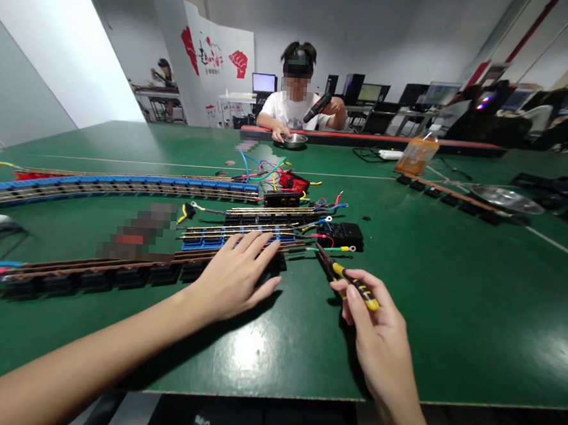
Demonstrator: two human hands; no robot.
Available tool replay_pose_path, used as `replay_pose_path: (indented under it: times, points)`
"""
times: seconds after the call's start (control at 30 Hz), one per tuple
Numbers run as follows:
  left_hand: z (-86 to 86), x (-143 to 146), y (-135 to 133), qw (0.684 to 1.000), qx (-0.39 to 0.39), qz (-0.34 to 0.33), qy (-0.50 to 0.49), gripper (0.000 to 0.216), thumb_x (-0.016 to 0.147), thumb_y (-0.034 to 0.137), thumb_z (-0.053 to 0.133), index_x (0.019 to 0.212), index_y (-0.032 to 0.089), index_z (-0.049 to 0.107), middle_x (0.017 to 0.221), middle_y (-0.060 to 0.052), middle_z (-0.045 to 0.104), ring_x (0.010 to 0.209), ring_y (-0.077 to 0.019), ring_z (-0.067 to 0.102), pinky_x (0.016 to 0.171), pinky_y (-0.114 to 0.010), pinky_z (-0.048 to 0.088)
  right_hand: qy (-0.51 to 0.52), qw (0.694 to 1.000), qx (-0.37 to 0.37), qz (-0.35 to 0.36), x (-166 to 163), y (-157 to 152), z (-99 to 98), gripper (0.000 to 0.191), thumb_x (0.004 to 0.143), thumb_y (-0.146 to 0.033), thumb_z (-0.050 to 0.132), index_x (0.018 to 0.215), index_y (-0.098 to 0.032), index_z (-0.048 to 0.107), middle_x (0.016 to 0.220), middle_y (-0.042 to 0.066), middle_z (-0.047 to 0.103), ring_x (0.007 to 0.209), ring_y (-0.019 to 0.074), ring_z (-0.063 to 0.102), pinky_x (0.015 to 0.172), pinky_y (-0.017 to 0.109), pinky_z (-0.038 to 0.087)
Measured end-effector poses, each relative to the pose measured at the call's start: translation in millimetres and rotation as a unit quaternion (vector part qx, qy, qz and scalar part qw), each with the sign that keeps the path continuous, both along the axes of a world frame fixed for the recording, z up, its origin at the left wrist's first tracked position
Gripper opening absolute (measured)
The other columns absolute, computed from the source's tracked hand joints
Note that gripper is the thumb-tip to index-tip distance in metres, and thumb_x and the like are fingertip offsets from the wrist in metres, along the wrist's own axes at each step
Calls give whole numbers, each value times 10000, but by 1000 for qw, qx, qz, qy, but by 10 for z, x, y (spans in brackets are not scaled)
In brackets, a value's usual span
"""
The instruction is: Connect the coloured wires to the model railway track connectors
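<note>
The left hand (pixel 234 277) has its fingers spread loosely, clasping nothing, laid over the brown-railed strip (pixel 128 277) and the short blue strip (pixel 203 238) just beyond it. The right hand (pixel 383 324) has its fingers curled around slim pliers (pixel 341 270) with yellow-and-black handles, their dark tips near the strip's right end, beside a green wire (pixel 334 249) ending in a metal ring; I cannot tell whether the tips touch anything. Around the strip spreads a smooth green tabletop (pixel 451 306), glossy enough to catch pale glare. Well beyond the strip, another person (pixel 290 113) holds a dark power tool (pixel 316 109) and touches a shiny round bowl (pixel 295 142), before a plain grey wall (pixel 362 31). The strip itself pairs thin brown bars with blocky black segments.
</note>
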State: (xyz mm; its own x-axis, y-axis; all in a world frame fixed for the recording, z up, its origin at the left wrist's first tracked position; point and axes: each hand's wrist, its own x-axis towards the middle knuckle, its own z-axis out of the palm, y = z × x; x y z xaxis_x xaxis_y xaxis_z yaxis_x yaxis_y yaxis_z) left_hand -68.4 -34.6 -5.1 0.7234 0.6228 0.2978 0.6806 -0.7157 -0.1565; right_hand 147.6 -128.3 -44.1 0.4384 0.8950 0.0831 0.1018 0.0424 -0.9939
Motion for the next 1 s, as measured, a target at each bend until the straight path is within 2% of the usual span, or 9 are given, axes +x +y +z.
replay_pose_path:
  times: [0.13, 0.27, 0.4, 0.53, 0.6, 0.7, 0.8, 0.9, 1.0]
  points:
    - [-155, 279, 165, 999, -5, 27, -28, 562, 968, 505, 336, 1334, 109, 493, 1298, -168, 545, 1160, -311, 510, 946, -445, 420, -100, 995, 13, -22, -50, -16, -44, 357, 902, -475, 540, 1152, -226, 594, 973, 70, 720, 718, 148, 621, 634, 248, 493]
    - [-309, 348, 208, 999, -27, 31, -35, 585, 965, 537, 319, 1335, 113, 476, 1255, -156, 560, 1111, -296, 529, 892, -422, 428, -160, 986, 33, -15, -107, -15, -42, 302, 876, -406, 590, 1116, -231, 642, 1027, 84, 725, 909, 215, 681, 801, 314, 513]
    - [-336, 314, 191, 998, -36, 33, -37, 578, 961, 521, 340, 1354, 111, 450, 1276, -153, 553, 1129, -284, 518, 908, -406, 411, -185, 981, 64, 0, -150, -9, 3, 210, 843, -362, 637, 1011, -255, 702, 1007, 66, 724, 921, 231, 674, 851, 339, 495]
    - [-319, 307, 191, 998, -38, 32, -35, 568, 960, 513, 348, 1350, 114, 455, 1278, -149, 554, 1131, -283, 511, 907, -404, 403, -190, 979, 74, 10, -149, -19, 6, 201, 854, -363, 623, 1000, -266, 721, 1020, 63, 717, 954, 228, 663, 861, 334, 490]
    - [-317, 315, 192, 998, -37, 34, -33, 568, 958, 512, 351, 1348, 113, 458, 1271, -148, 556, 1120, -285, 513, 895, -406, 403, -166, 985, 48, -1, -134, -23, -7, 252, 854, -396, 627, 1051, -260, 706, 1004, 68, 720, 889, 213, 666, 805, 321, 504]
    - [-318, 326, 191, 998, -37, 39, -30, 568, 950, 515, 370, 1348, 120, 458, 1256, -146, 564, 1108, -288, 516, 893, -410, 397, -72, 997, 10, -8, -114, -9, -13, 407, 870, -471, 598, 1202, -236, 612, 915, 65, 719, 610, 143, 594, 597, 275, 496]
    - [-320, 328, 195, 998, -39, 40, -30, 568, 948, 511, 375, 1352, 119, 451, 1250, -147, 566, 1111, -292, 513, 897, -415, 393, 6, 1000, 24, -17, -129, -1, 14, 474, 886, -521, 563, 1245, -211, 554, 937, 76, 713, 495, 91, 482, 503, 248, 452]
    - [-325, 323, 201, 998, -36, 39, -32, 555, 951, 499, 371, 1346, 118, 456, 1260, -148, 558, 1128, -301, 502, 904, -426, 393, -17, 995, 41, -87, -189, -79, 73, 461, 875, -520, 581, 1215, -209, 595, 993, 93, 717, 493, 85, 448, 485, 245, 422]
    - [-332, 320, 187, 998, -36, 40, -34, 536, 953, 490, 365, 1331, 124, 470, 1267, -147, 555, 1129, -303, 497, 908, -432, 395, -73, 986, 56, -141, -264, -241, 191, 425, 840, -503, 633, 1166, -230, 651, 952, 87, 725, 500, 114, 485, 455, 257, 401]
